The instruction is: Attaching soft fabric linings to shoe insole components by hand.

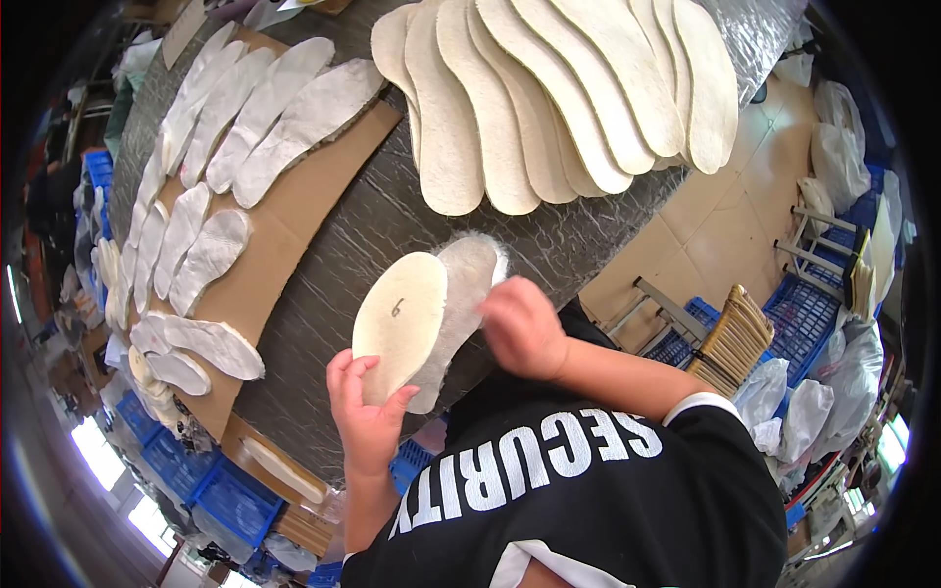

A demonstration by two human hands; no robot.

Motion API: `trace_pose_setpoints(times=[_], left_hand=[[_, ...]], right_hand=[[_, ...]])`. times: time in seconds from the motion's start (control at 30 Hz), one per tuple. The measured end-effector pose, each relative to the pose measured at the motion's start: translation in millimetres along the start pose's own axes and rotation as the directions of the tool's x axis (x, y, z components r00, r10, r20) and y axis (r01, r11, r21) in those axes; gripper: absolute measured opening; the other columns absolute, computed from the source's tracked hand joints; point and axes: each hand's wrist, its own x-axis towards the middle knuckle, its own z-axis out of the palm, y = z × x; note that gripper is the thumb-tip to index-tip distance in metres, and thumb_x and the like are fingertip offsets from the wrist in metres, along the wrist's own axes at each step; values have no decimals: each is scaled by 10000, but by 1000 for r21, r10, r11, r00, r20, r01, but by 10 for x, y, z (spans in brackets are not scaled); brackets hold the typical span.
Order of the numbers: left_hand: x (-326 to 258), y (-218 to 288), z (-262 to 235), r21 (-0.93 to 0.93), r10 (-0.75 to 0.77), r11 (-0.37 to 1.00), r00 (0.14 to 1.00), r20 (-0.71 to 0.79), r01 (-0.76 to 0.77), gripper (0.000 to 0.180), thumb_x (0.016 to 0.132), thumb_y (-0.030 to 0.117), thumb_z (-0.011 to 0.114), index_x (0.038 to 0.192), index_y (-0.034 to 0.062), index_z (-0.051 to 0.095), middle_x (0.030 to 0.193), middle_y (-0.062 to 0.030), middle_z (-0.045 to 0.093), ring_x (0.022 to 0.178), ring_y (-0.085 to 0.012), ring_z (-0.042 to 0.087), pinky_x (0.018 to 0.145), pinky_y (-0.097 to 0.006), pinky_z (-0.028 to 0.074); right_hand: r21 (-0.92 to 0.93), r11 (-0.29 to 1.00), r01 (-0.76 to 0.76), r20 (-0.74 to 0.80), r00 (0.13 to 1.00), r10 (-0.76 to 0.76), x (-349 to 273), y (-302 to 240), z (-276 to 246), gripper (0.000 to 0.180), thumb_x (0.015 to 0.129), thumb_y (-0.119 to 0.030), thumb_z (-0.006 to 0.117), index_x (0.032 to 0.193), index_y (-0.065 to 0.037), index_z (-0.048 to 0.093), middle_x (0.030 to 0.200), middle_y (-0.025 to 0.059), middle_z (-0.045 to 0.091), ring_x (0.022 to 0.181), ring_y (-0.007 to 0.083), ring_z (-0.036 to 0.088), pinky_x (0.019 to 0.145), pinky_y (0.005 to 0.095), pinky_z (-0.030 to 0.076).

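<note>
Dark counter [368,196]: fanned insoles [578,98] overlap, presumably for easy picking. At its near side, left hand [368,412] pinches cream insole [402,304] low, perhaps steadying it over grey insole [469,279]; right hand [524,328] blurred beside, grip unclear.

table [358,216], dark, streaked surface; directly on it: one brown cardboard sheet [281,230], left side; one overlapping fan of cream insoles [578,93], far side. on the cardboard sheet: greyish-white insoles [182,235], loosely grouped.

Short-sleeved black shirt [618,505]. White sleeve trim [704,402] up-arm from right hand [524,325]; below it, white block lettering [537,459], then white collar [514,565].
</note>
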Motion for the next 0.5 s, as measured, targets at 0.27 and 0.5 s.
trace_pose_setpoints(times=[0.27, 0.5], left_hand=[[45, 62, 351, 187, 119, 975, 993, 10, -119, 775, 665, 301, 871, 1304, 24, 532, 1231, -155, 480, 1025, -330, 562, 872, -403, 486], [100, 87, 434, 234, 147, 960, 988, 38, -152, 772, 679, 340, 860, 1301, 21, 533, 1233, -162, 474, 1020, -331, 554, 862, -404, 484]], right_hand=[[63, 797, -600, 335, 765, 550, 345, 189, -330, 389, 880, 22, 507, 1267, 34, 544, 916, 249, 638, 850, 376, 640, 750, 408, 520], [138, 611, -780, 497, 588, 638, 437, 197, -402, 376, 873, 21, 483, 1239, 66, 559, 1008, 302, 642, 940, 422, 648, 816, 418, 522]])
